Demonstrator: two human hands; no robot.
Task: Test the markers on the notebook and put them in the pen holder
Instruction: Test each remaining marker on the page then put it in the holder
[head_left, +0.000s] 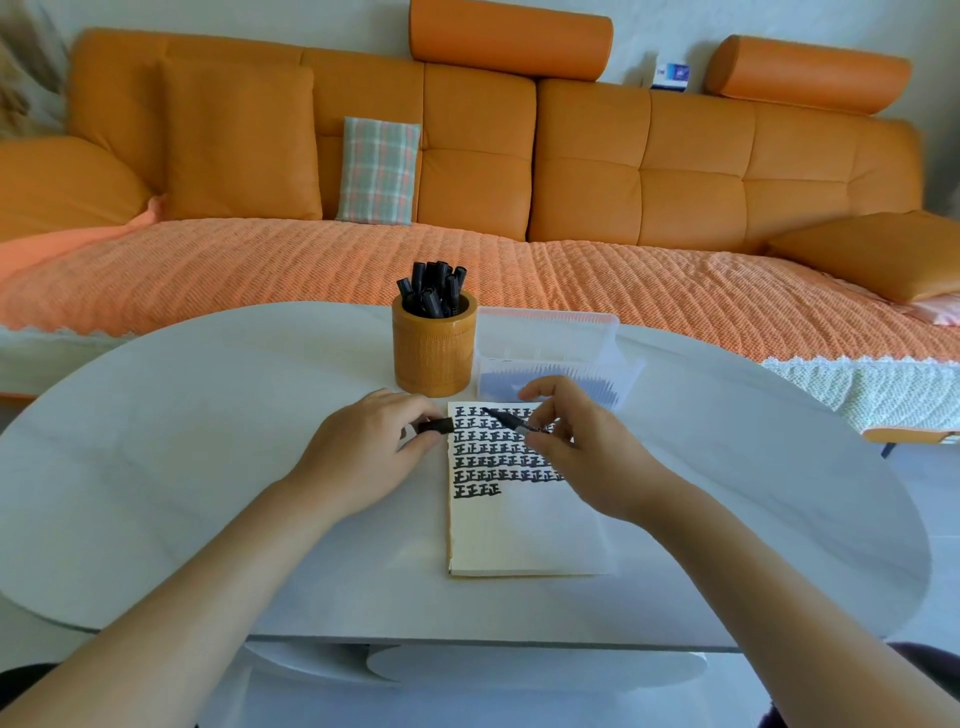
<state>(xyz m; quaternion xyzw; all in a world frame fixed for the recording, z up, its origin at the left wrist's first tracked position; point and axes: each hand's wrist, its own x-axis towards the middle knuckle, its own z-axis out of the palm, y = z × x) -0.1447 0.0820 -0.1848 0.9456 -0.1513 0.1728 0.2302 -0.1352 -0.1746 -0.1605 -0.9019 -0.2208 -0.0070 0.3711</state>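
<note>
A notebook (519, 535) lies open on the white table (208, 467), its upper half filled with rows of black marks. My right hand (582, 447) pinches an uncapped black marker (511, 420) above the top rows, tip pointing left. My left hand (369, 447) grips the marker's black cap (435, 425) just left of the notebook's edge. Behind the hands stands an orange cylindrical pen holder (434, 351) with several black markers (434, 291) standing in it.
A clear plastic box (550, 343) sits right of the pen holder, behind the notebook. An orange sofa (467, 182) with a checked cushion (379, 169) runs behind the table. The table's curved front edge is near my body.
</note>
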